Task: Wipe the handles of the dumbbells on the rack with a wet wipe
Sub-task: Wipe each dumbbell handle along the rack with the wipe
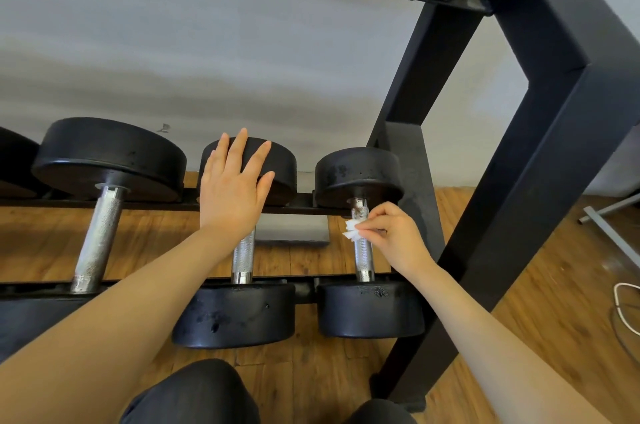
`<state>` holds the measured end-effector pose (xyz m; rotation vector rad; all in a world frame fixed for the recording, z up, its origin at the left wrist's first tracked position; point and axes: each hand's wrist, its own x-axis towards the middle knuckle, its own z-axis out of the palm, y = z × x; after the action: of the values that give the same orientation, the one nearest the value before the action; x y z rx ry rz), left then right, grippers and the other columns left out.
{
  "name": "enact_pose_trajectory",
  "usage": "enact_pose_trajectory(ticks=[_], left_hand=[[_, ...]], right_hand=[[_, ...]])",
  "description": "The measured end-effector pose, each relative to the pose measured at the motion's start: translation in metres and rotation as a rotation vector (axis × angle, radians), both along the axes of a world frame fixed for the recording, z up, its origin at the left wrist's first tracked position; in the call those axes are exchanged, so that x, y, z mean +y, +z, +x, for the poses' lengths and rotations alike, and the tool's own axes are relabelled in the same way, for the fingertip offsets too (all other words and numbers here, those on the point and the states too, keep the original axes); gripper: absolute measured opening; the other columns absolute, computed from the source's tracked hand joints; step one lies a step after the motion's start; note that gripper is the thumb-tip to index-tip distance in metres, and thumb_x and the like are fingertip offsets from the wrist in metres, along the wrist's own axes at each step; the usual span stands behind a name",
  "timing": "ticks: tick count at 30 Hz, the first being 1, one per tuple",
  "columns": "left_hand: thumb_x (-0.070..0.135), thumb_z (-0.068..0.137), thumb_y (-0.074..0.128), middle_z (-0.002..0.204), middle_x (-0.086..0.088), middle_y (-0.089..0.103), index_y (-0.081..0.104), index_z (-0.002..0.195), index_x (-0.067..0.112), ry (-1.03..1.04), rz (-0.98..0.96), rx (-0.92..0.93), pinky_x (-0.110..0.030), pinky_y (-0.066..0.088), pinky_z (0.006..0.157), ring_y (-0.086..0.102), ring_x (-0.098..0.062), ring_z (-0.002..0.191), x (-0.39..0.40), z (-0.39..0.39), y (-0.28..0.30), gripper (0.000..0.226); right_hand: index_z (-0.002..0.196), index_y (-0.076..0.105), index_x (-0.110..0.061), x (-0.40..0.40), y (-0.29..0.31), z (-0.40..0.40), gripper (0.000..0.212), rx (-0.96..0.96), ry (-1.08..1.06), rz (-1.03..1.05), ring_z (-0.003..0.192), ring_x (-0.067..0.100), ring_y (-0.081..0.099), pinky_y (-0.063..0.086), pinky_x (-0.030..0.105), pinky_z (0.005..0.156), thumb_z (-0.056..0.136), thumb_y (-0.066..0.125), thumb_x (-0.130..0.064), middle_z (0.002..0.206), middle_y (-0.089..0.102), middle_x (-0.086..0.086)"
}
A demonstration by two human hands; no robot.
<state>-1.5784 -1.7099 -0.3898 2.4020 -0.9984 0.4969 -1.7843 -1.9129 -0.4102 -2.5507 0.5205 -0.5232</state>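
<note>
A person's left hand (pixel 232 188) reaches forward, fingers straight and spread, palm resting on the far head of the middle dumbbell (pixel 242 250) on the rack (pixel 540 133). At three o'clock from it, the right hand (pixel 394 233) bends at the wrist, its grip pinching a folded wet wipe (pixel 353 229) against the upper handle of the right dumbbell (pixel 363 250). A larger dumbbell (pixel 100 216) lies at nine o'clock.
</note>
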Motion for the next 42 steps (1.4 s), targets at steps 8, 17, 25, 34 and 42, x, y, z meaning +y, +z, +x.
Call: enact_pose_trajectory(ticks=[8,17,25,34,42], left_hand=[[0.041,0.101,0.041,0.159,-0.013,0.029,0.041,0.149,0.023,-0.018,0.032,-0.001,-0.051,0.024,0.117,0.020,-0.036,0.148,0.002,0.001,0.001,0.051],[0.039,0.101,0.045,0.159,-0.013,0.028,0.039,0.150,0.023,-0.021,0.060,0.003,-0.052,0.023,0.116,0.019,-0.037,0.148,0.003,0.000,0.003,0.052],[0.040,0.101,0.043,0.161,-0.012,0.024,0.035,0.152,0.024,-0.024,0.082,0.016,-0.051,0.021,0.117,0.016,-0.036,0.149,0.003,0.001,0.005,0.054],[0.039,0.101,0.043,0.160,-0.014,0.026,0.038,0.150,0.023,-0.027,0.064,0.009,-0.053,0.023,0.116,0.019,-0.038,0.148,0.003,0.000,0.004,0.052],[0.038,0.101,0.044,0.159,-0.014,0.027,0.039,0.150,0.022,-0.026,0.049,0.012,-0.054,0.024,0.116,0.019,-0.038,0.148,0.002,0.000,0.003,0.052]], right_hand=[[0.098,0.077,-0.013,0.006,-0.004,0.005,0.014,-0.080,-0.135,0.096,0.086,0.008,0.058,0.044,0.010,0.076,0.085,0.072,-0.011,0.093,0.060,-0.005],[0.090,0.077,-0.014,0.002,0.002,0.008,0.011,-0.155,-0.169,0.265,0.089,0.006,0.059,0.047,0.011,0.076,0.083,0.073,-0.006,0.091,0.062,-0.009],[0.087,0.076,-0.016,-0.012,0.000,0.001,0.011,-0.122,-0.141,0.367,0.086,0.009,0.064,0.053,0.023,0.078,0.082,0.074,-0.006,0.089,0.068,-0.006],[0.081,0.076,-0.021,-0.007,-0.005,-0.016,0.013,-0.069,-0.070,0.357,0.085,0.006,0.062,0.049,0.017,0.077,0.080,0.076,-0.008,0.088,0.067,-0.002],[0.089,0.073,-0.019,-0.009,-0.007,0.003,0.015,-0.170,-0.204,0.417,0.086,0.009,0.064,0.048,0.015,0.077,0.084,0.072,-0.005,0.092,0.069,0.000]])
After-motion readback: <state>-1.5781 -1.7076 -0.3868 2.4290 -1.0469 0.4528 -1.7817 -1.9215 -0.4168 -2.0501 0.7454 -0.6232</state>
